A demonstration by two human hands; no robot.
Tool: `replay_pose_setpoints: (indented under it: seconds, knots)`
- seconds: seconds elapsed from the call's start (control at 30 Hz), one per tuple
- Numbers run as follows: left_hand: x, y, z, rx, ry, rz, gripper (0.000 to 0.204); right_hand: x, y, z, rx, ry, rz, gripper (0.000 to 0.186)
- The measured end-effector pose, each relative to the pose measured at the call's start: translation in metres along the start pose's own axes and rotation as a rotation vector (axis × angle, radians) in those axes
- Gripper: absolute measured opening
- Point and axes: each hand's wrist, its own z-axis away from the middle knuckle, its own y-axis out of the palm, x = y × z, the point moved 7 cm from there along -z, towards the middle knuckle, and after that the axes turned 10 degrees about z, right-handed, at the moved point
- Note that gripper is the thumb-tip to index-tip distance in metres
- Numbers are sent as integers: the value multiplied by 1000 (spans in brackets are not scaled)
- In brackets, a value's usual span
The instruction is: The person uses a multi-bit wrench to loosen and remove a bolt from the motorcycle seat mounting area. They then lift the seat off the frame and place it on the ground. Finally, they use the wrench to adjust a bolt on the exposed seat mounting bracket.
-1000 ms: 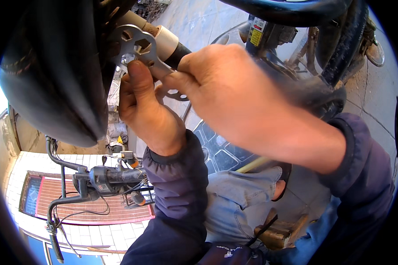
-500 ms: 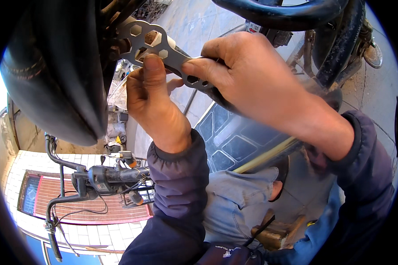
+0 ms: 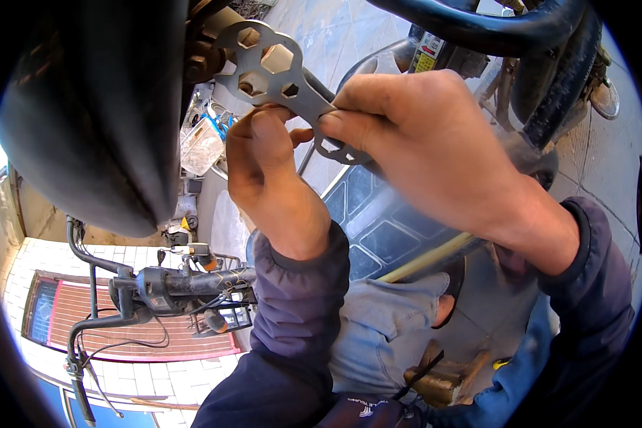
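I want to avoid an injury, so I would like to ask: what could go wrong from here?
First, the flat grey metal wrench with hexagonal holes might slip or scrape against the rusty brown metal part beside its wide head. Second, the bare left hand is right at the wrench's lower edge, so it could get pinched or scratched. Third, the bare right hand pinches the thin plate, and this grip may twist under strong force.

Open room lay between the left hand and the right edge of the dark bulging body, which barred the left side. A second gap, above the perforated metal plate, ended rightward at a black curved tube. The right hand obstructed passage from the plate's lower end.
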Motion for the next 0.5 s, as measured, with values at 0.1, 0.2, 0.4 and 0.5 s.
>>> replay_pose_setpoints:
  seconds: [0.1, 0.2, 0.4, 0.5]
  knots:
    - [-2, 2, 4, 20, 33, -8, 38, 1, 1, 1, -15, -31, 21, 17]
    - [1, -3, 4, 27, 58, 40, 37, 12, 2, 2, -9, -26, 18, 17]
    - [5, -4, 9, 9, -9, 96, 36, 14, 7, -2, 72, 68, -30, 19]
    - [5, -1, 11, 34, 13, 75, 37, 11, 6, 0, 81, 134, -76, 19]
